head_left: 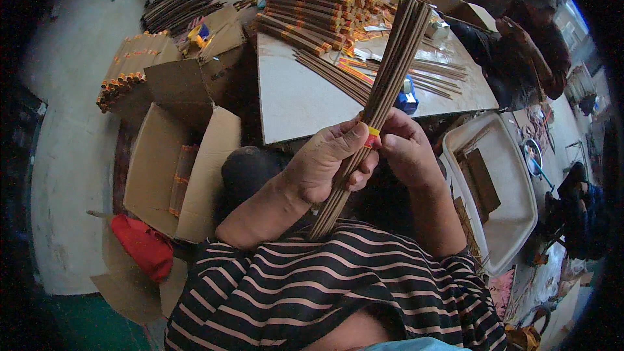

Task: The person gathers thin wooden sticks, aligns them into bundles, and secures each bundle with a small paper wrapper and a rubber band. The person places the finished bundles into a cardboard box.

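A bundle of brown incense sticks (396, 58) slants up and away from my lap. My left hand (331, 159) is wrapped round its middle, thumb on top. A red and yellow paper band (371, 138) circles the sticks just above that grip. On the band's right side, the fingers of my right hand (406, 146) are bent and pressed against it; its fingertips are partly hidden. Beyond the bundle, loose sticks (335, 77) lie on the white table (292, 107), close to a blue tape dispenser (407, 96).
Banded bundles (305, 10) are piled on the table's far side. An open cardboard box (146, 175) with bundles inside stands to my left, near a red cloth (142, 247). At right is a white plastic tub (513, 221) holding cardboard. Another person (533, 32) sits at the far right.
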### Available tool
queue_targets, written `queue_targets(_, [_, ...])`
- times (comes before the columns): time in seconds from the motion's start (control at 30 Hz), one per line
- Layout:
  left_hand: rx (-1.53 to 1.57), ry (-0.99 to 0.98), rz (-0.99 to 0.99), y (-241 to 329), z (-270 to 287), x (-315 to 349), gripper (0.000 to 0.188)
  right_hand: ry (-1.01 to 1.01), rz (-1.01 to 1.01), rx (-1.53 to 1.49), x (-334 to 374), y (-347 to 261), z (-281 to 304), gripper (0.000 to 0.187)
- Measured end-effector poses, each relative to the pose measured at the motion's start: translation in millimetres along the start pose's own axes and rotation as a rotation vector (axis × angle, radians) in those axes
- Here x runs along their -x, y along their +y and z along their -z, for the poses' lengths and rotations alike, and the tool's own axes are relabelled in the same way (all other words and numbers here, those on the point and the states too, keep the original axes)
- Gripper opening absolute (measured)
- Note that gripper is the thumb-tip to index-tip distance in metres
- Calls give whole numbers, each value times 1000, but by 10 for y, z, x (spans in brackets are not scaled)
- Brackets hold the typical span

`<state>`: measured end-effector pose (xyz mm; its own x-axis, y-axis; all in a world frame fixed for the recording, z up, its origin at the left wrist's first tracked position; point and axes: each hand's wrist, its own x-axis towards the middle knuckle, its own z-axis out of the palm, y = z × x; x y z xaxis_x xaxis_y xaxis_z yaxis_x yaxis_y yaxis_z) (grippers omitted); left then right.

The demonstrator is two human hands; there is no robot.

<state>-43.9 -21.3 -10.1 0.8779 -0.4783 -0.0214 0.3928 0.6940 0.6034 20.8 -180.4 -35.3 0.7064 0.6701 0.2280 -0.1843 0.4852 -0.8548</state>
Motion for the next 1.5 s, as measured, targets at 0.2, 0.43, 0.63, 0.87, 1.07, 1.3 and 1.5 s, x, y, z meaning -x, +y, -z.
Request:
queue_targets(0.2, [-6, 92, -14, 0, -89, -22, 24, 106, -46, 165, 42, -153, -184, 37])
queue_targets(0.43, [-27, 123, 35, 0, -77, -37, 23, 165, -12, 156, 19, -142, -235, 39])
queue_targets(0.63, [-16, 181, 42, -12, -149, -45, 26, 197, 26, 150, -1, -58, -172, 47])
queue_targets(0.87, [-97, 175, 29, -25, -203, -57, 24, 294, 10, 210, 15, -104, -229, 42])
queue_targets(1.07, [-237, 273, 18, -45, -261, -78, 35, 381, -21, 433, 2, -157, -240, 33])
queue_targets(1.3, [-355, 332, -51, -111, -218, -77, 54, 423, -164, 436, 4, -364, -432, 27])
queue_targets(1.5, [-362, 263, -104, -94, -289, -33, 52, 373, 36, 498, 4, -207, -355, 31])
